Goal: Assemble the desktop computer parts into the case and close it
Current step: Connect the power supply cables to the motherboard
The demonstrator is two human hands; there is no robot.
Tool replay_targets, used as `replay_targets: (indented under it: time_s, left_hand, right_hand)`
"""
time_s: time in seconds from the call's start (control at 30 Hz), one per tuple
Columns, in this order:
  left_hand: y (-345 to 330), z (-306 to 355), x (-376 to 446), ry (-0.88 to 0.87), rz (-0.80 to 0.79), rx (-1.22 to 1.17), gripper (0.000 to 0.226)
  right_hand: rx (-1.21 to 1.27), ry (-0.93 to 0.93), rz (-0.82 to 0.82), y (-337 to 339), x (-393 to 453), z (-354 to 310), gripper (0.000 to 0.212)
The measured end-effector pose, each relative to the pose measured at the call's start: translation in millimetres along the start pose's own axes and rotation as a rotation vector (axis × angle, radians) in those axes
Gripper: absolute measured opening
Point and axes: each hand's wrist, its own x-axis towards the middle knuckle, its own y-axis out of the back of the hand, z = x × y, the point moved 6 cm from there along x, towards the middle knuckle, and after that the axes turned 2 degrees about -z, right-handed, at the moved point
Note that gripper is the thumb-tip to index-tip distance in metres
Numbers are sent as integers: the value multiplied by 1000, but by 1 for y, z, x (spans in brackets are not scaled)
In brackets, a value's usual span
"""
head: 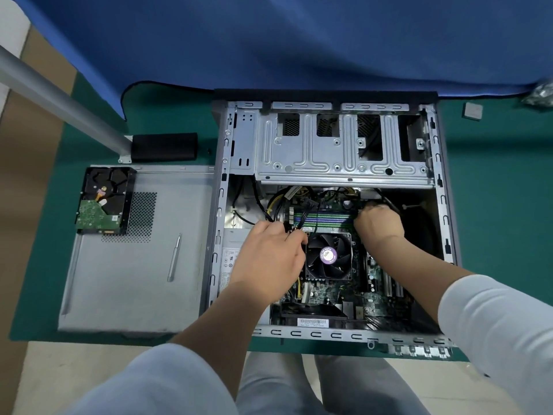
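The open computer case (220,205) lies on its side on the green mat, motherboard up. A black CPU fan (328,255) with a purple label sits mid-board, and green and purple RAM slots (324,218) run above it. My left hand (270,256) is inside the case left of the fan, fingers curled round black cables (291,227) at the slots' left end. My right hand (379,224) is fisted at the slots' right end, gripping a black cable (389,202). The silver drive cage (329,151) spans the case's far part.
The grey side panel (134,250) lies left of the case, with a hard drive (103,200) and a silver screwdriver (174,257) on it. A black pad (164,146) and grey pole (59,106) stand at far left. A small grey chip (472,110) lies at far right.
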Motion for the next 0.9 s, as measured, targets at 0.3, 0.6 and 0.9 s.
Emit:
replay_targets:
  time_s: [0.3,0.6,0.9]
  left_hand:
    - [3,1,1,2,2,-27,22]
    - [2,1,1,-6,-4,-21,18]
    - [2,1,1,-6,-1,-29,19]
  right_hand:
    - [139,-13,69,-5,-10,15,31]
    - [185,-4,-2,-4,-8,10,36]
    - [164,-1,-36,-1,-1,1,36]
